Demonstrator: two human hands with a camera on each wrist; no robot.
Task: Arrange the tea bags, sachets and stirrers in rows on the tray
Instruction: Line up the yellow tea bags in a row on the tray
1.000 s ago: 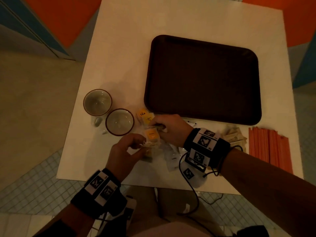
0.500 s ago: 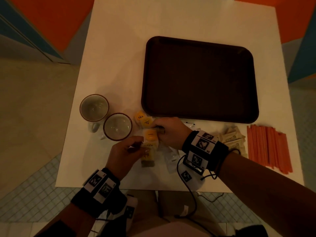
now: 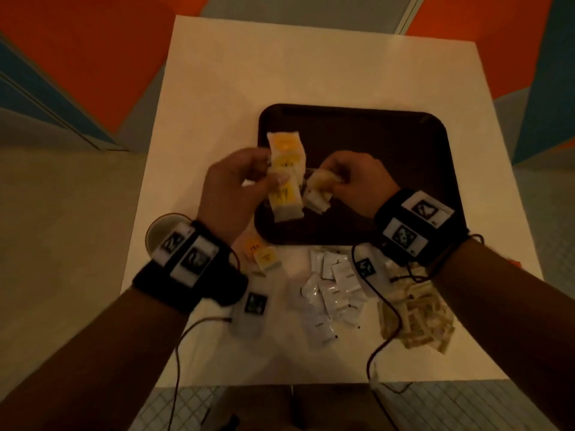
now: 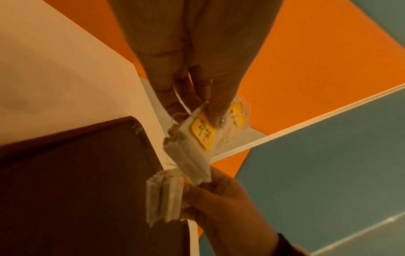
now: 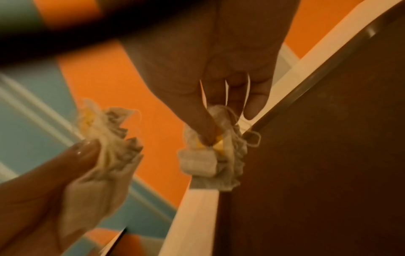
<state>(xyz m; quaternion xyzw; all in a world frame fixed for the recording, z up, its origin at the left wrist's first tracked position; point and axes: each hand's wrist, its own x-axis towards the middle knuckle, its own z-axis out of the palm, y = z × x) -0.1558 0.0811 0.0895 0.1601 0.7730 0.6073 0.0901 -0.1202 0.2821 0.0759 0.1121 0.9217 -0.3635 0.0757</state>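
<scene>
From the head view, both hands are up over the near-left part of the dark tray, centre of the frame: the left hand has thumb and fingers pinched across a fanned stack of yellow-tagged tea bags, and the right hand has its fingers curled round a smaller bunch of tea bags. No tea bag looks to be lying on the tray yet. Lower in the frame, on the white table, sit two loose tea bags, a heap of white sachets and a heap of brown sachets, with a cup peeking out at lower left; the stirrers are not clearly in view. Over to the left wrist view: fingertips clamp the stack near its yellow tags, thin paper bags splaying below, strings trailing. These look feather-light, soft and easily crumpled, so a gentle pinch on the flat faces near the tag seems best. Pulling by a string may drag a tangled neighbour along. Now the right wrist view, rather blurred: the thumb presses a wadded cluster at mid-frame against the fingers, threads looping round them above the tray's edge. Peeling off one bag at a time would likely need the other hand to steady the bunch.
</scene>
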